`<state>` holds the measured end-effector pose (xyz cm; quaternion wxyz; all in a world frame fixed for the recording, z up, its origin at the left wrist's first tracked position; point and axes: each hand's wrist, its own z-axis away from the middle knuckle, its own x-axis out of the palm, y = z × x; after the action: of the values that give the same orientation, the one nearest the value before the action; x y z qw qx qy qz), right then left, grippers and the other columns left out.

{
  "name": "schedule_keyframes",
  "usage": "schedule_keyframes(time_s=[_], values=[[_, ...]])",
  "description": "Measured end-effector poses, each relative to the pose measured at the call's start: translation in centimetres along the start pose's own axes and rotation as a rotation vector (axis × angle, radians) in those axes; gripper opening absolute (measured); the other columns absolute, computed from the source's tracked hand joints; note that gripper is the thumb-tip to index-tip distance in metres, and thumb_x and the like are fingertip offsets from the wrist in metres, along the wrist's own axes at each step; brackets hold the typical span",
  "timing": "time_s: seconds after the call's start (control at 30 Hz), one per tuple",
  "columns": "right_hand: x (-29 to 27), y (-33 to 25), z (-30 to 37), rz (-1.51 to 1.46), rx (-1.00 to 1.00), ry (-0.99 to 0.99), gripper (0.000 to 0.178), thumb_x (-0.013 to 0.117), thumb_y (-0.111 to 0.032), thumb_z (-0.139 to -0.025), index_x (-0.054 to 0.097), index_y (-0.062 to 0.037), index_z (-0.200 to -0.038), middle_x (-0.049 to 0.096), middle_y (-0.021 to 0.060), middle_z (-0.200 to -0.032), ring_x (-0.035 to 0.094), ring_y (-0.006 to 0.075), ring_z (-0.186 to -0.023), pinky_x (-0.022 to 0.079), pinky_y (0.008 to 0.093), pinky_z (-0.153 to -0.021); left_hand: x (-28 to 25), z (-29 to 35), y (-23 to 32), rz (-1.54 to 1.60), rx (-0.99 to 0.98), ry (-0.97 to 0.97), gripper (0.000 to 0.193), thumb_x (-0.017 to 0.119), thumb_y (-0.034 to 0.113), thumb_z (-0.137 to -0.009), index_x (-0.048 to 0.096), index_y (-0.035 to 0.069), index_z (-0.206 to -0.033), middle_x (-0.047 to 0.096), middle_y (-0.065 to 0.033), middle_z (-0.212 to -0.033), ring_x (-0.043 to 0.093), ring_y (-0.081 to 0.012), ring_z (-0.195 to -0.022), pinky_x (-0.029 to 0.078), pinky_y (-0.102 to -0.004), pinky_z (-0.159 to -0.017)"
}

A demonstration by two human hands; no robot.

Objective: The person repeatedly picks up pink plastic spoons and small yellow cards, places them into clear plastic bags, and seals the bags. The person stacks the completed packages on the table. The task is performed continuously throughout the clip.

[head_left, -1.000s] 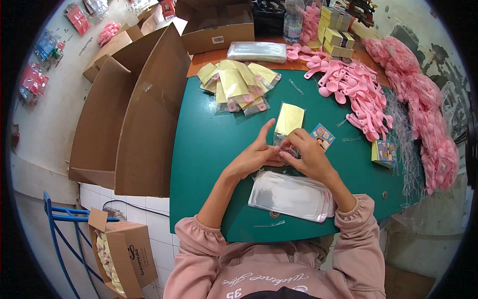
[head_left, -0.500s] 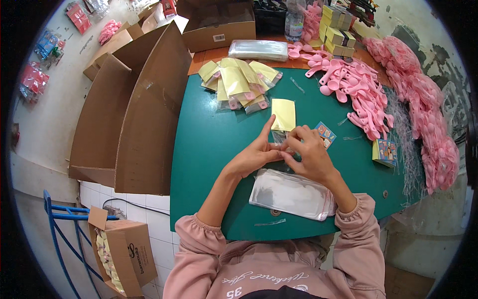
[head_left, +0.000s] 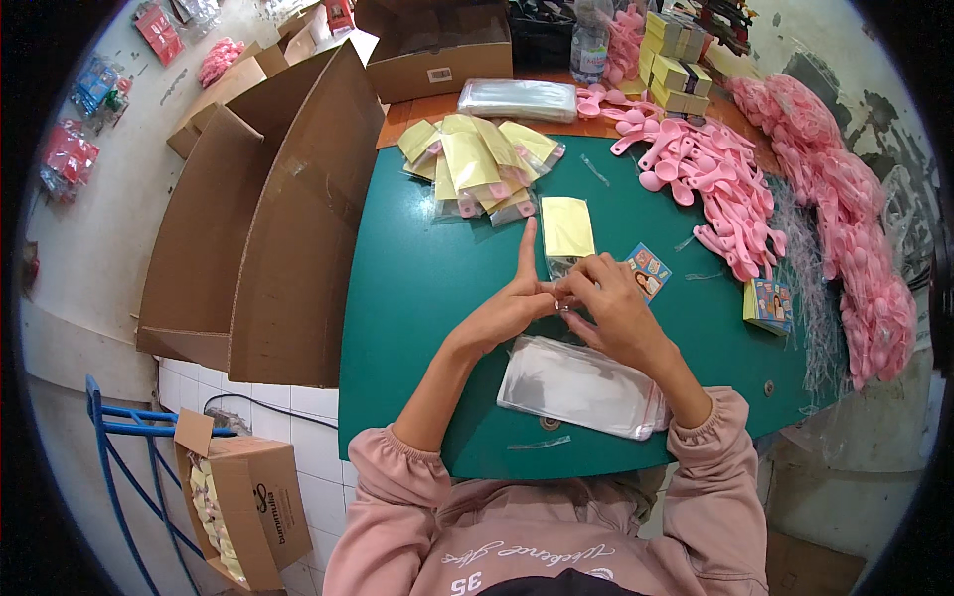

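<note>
A clear plastic bag with a pale yellow card (head_left: 567,226) in it lies just beyond my hands, its near end running in at my fingers. My left hand (head_left: 512,310) is closed on that end, with the index finger stretched away from me. From the right, my right hand (head_left: 608,303) pinches at the same end, and its fingertips meet the left thumb. A small whitish bit shows at the fingertips, too small to name. Close to the right hand lies a colourful printed card (head_left: 650,270). A stack of clear plastic bags (head_left: 581,385) lies below my wrists.
Filled bags with yellow cards (head_left: 472,164) are heaped at the far left of the green table (head_left: 417,288). Pink plastic spoons (head_left: 711,184) spread at the right, beside bundled pink spoons (head_left: 845,189) and a card stack (head_left: 768,303). A large open carton (head_left: 298,209) stands left.
My left index finger has swung left, away from the yellow card. My right hand has shifted slightly left and nearer to me, and the bag has tilted a little.
</note>
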<state>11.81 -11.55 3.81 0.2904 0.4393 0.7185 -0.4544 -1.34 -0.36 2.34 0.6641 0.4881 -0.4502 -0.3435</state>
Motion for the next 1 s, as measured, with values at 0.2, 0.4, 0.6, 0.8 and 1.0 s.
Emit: schedule_keyframes(time_s=[0.2, 0.4, 0.6, 0.8, 1.0], values=[[-0.2, -0.5, 0.2, 0.061, 0.015, -0.111, 0.027, 0.066, -0.015, -0.067, 0.053, -0.0052, -0.089, 0.048, 0.0082, -0.089, 0.048, 0.0249, -0.086, 0.035, 0.0385, -0.074, -0.2, -0.2, -0.7, -0.155, 0.049, -0.002, 0.078, 0.036, 0.009, -0.082, -0.017, 0.022, -0.137, 0.047, -0.0091, -0.105, 0.048, -0.0117, -0.079, 0.043, -0.0265, -0.073], [0.1, 0.0, 0.4, 0.019, 0.0, -0.099, 0.023, 0.063, -0.017, -0.072, 0.052, -0.0038, -0.088, 0.048, 0.0079, -0.085, 0.048, 0.024, -0.086, 0.034, 0.0377, -0.074, 0.3, -0.4, 0.0, -0.077, 0.002, -0.019, 0.08, 0.036, 0.015, -0.082, -0.024, 0.01, -0.134, 0.048, -0.0131, -0.108, 0.052, -0.0148, -0.081, 0.042, -0.027, -0.077], [0.9, -0.4, 0.3, 0.161, -0.056, -0.023, 0.019, 0.062, -0.015, -0.071, 0.053, -0.0056, -0.083, 0.048, 0.0061, -0.081, 0.05, 0.0219, -0.083, 0.035, 0.0369, -0.073, 0.3, 0.0, -0.1, 0.075, -0.018, 0.024, 0.074, 0.037, 0.012, -0.087, -0.016, 0.025, -0.137, 0.049, -0.008, -0.097, 0.052, -0.0121, -0.077, 0.046, -0.0287, -0.077], [0.5, -0.3, 0.1, 0.113, -0.165, 0.035, 0.016, 0.062, -0.011, -0.069, 0.051, -0.0065, -0.08, 0.048, 0.0052, -0.078, 0.05, 0.0214, -0.079, 0.034, 0.0357, -0.072, 0.0, -0.5, -0.9, 0.021, -0.058, 0.111, 0.067, 0.038, 0.005, -0.088, -0.002, 0.015, -0.14, 0.053, -0.0035, -0.082, 0.053, -0.0109, -0.071, 0.047, -0.0268, -0.073], [-4.4, 2.2, -0.1, -0.561, 0.037, -0.283, 0.013, 0.059, -0.01, -0.075, 0.047, -0.004, -0.08, 0.044, 0.0043, -0.075, 0.045, 0.0156, -0.073, 0.036, 0.0286, -0.068, -0.3, -0.6, 0.2, 0.186, -0.048, 0.238, 0.059, 0.034, 0.0, -0.085, 0.01, 0.008, -0.138, 0.058, -0.0131, -0.096, 0.06, -0.0172, -0.084, 0.049, -0.0259, -0.075]])
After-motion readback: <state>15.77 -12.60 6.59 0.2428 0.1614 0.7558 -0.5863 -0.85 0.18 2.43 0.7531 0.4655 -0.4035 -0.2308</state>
